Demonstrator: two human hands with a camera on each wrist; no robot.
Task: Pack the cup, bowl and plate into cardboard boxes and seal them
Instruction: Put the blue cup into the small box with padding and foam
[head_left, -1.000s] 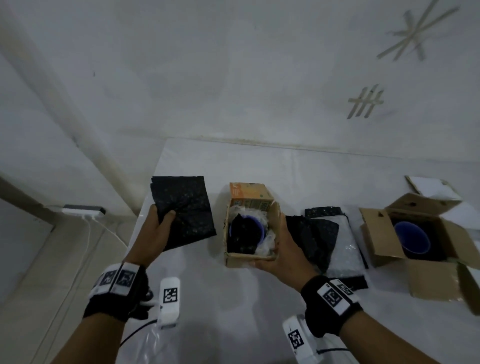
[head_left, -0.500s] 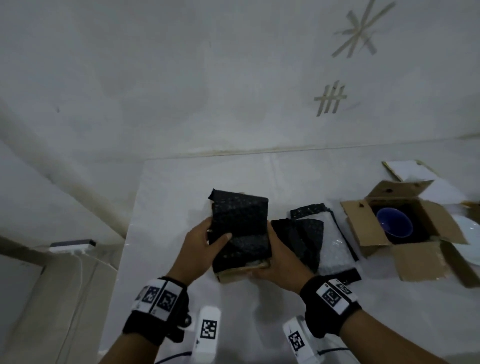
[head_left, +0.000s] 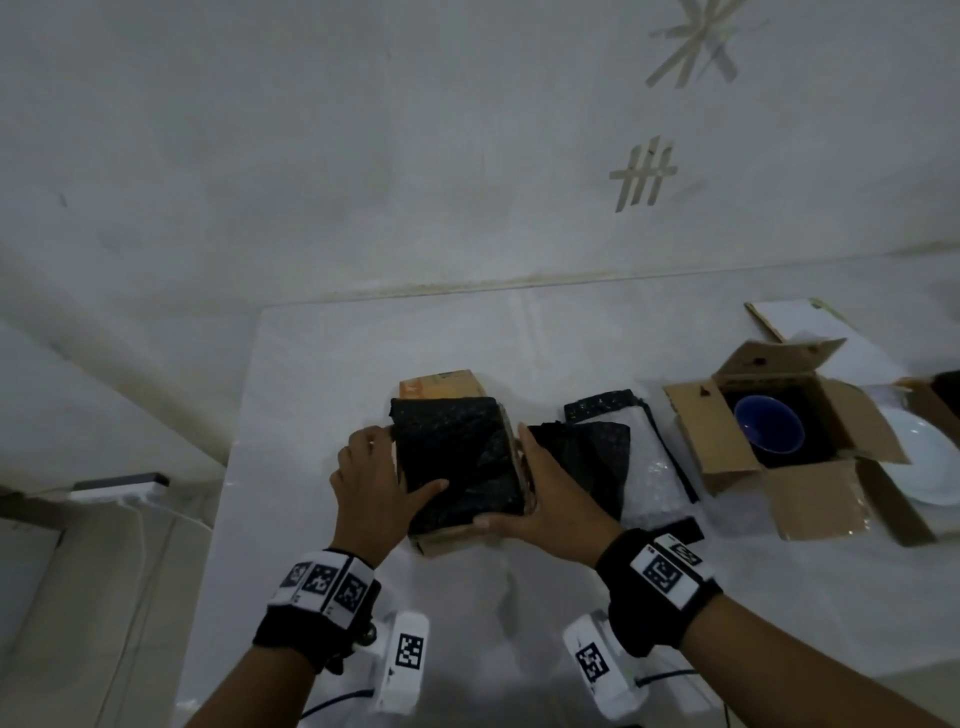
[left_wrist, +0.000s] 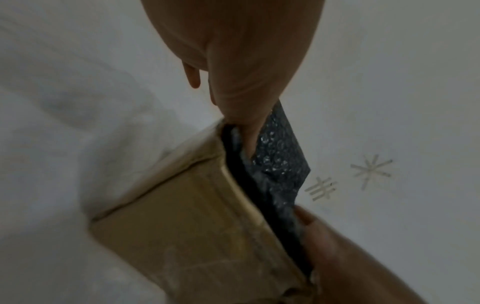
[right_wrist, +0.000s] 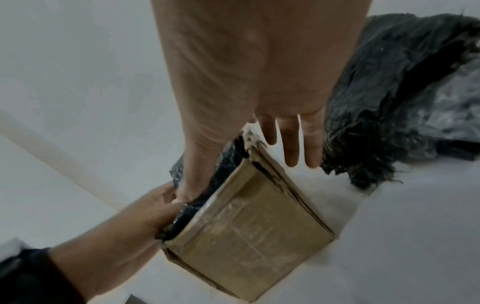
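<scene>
A small cardboard box (head_left: 452, 538) (left_wrist: 182, 226) (right_wrist: 249, 236) stands mid-table. A sheet of black bubble wrap (head_left: 462, 457) (left_wrist: 280, 156) (right_wrist: 228, 160) lies over its opening and hides the inside, so no cup shows. My left hand (head_left: 374, 478) (left_wrist: 241, 82) (right_wrist: 130, 222) pinches the wrap's left edge, thumb on top. My right hand (head_left: 556, 493) (right_wrist: 259, 72) (left_wrist: 337, 257) lies along the box's right side with straight fingers, its thumb pressing the wrap's front corner. A blue bowl (head_left: 769, 428) sits in a larger open box (head_left: 727, 467). A white plate (head_left: 930, 467) lies at far right.
More crumpled black wrap (head_left: 587, 462) (right_wrist: 389, 102) and clear bubble wrap (head_left: 649, 478) lie just right of the small box. A flat cardboard piece (head_left: 795, 319) rests at the back right. The white table (head_left: 363, 353) ends at the left, where a power strip (head_left: 119, 486) lies lower down.
My left hand carried the black wrap from the left over the small box and laid it on the opening, covering the cup. The right hand stayed at the box.
</scene>
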